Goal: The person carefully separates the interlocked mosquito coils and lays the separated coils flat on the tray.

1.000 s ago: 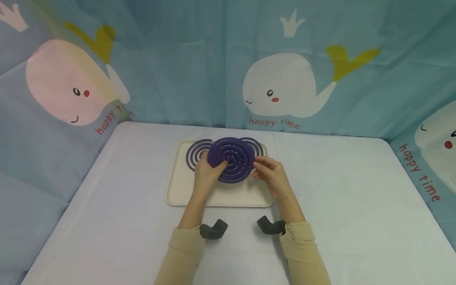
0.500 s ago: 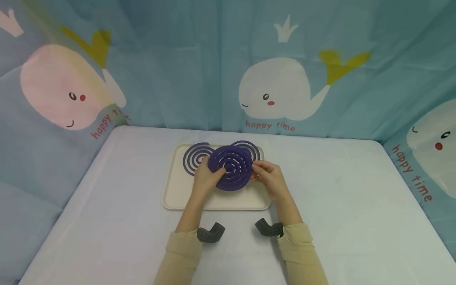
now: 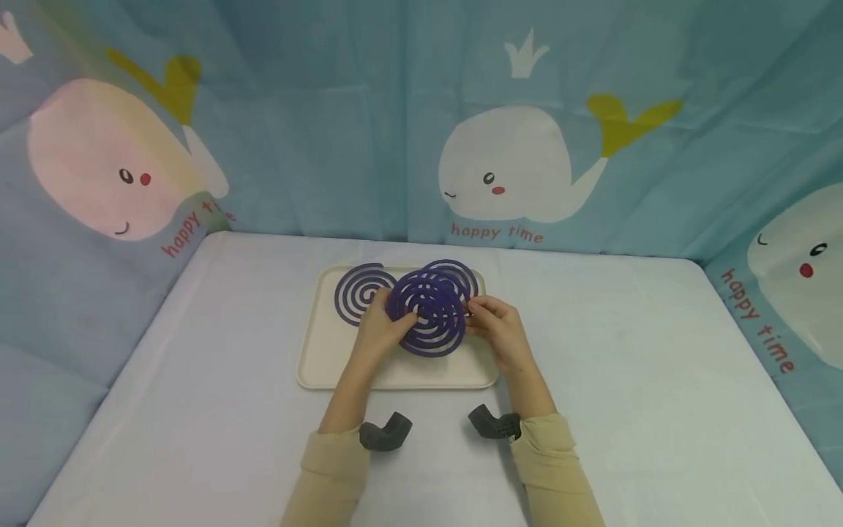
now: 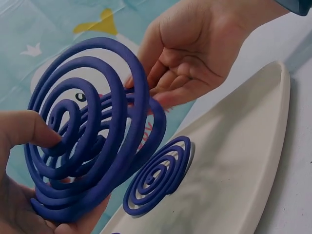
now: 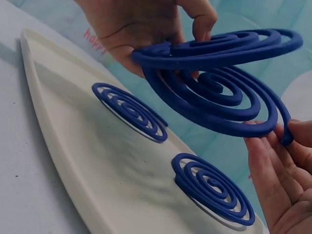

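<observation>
Two dark blue mosquito coils are held up over a cream tray (image 3: 329, 366), stacked and partly spread apart. My left hand (image 3: 380, 326) grips the upper coil (image 5: 195, 61), its thumb pressing near the middle of the spiral and its fingers underneath. On the other side my right hand (image 3: 499, 326) pinches the outer end of the lower coil (image 5: 214, 124) between thumb and fingers. In the right wrist view the two coils lie at an angle to each other, close together near the left hand and wider apart toward the right.
Two more coils lie flat on the tray, a left one (image 5: 129, 109) and a right one (image 5: 213, 190). The tray rests on a white-covered table (image 3: 626, 388). Behind it hangs a blue curtain (image 3: 296, 146) with printed whales.
The two held coils have shifted from nearly overlapping to spread apart, with gaps now showing between their rings. Both hands keep their grip and sit slightly lower in the head view.
</observation>
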Demonstrator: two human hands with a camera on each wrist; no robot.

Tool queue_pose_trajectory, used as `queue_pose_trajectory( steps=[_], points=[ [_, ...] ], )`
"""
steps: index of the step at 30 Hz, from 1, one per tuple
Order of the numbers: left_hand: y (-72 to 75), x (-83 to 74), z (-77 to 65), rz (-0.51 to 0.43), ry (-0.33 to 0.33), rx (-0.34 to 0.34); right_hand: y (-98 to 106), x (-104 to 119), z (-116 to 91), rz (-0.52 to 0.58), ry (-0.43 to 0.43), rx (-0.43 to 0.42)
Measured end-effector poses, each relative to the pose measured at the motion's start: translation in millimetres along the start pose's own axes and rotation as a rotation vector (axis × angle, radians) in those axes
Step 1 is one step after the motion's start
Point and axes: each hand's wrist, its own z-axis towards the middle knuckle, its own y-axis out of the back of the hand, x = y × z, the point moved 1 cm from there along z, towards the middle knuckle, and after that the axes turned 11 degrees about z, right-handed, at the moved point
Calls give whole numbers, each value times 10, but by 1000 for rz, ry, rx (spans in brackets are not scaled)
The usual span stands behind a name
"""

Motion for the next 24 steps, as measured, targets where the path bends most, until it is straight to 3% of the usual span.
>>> queue_pose_trajectory(
  steps=[8,17,21,24],
  points=[
    [36,-7,-1,-11,-40,-10,-15,-14,-2,64,-7,-46],
    [110,42,12,-35,-20,-210,10,-36,-17,106,-22,-93],
    [163,70,40,-36,-18,-214,12,-29,-14,121,-32,-74],
    [205,88,65,-32,-21,-181,-3,-14,-11,126,-39,-60]
  ],
)
